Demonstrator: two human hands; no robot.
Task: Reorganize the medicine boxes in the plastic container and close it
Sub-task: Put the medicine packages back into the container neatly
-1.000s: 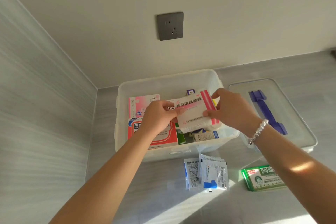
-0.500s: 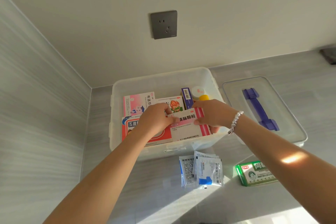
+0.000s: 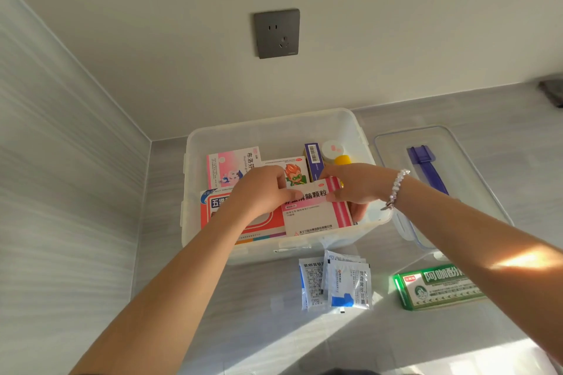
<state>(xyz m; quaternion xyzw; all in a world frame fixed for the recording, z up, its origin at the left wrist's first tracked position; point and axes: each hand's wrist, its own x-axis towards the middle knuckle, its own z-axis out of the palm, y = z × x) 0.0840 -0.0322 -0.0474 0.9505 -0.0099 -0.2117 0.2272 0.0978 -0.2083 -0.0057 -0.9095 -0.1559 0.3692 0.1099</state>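
- Two hands inside open plastic container point(image 3: 274, 128), far left on grey worktop point(image 3: 243, 313).
- Left hand point(image 3: 259, 192) and right hand point(image 3: 356, 183), each grip clenched on white-and-pink box point(image 3: 313, 213), near right in container.
- Red box point(image 3: 225, 210), pink box point(image 3: 228, 167), cartoon box point(image 3: 294, 172), purple box point(image 3: 313, 158) alongside.
- Lid point(image 3: 438, 167) lying right of container.
- Sachets point(image 3: 338, 283) and green box point(image 3: 435, 286) outside, near side.

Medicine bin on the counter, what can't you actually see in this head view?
- Red box: label covered by left hand.
- Bin floor: hidden under boxes.
- Green box: right end behind right forearm.
- Sachets: print too small.
- Dark object: cut by right edge.
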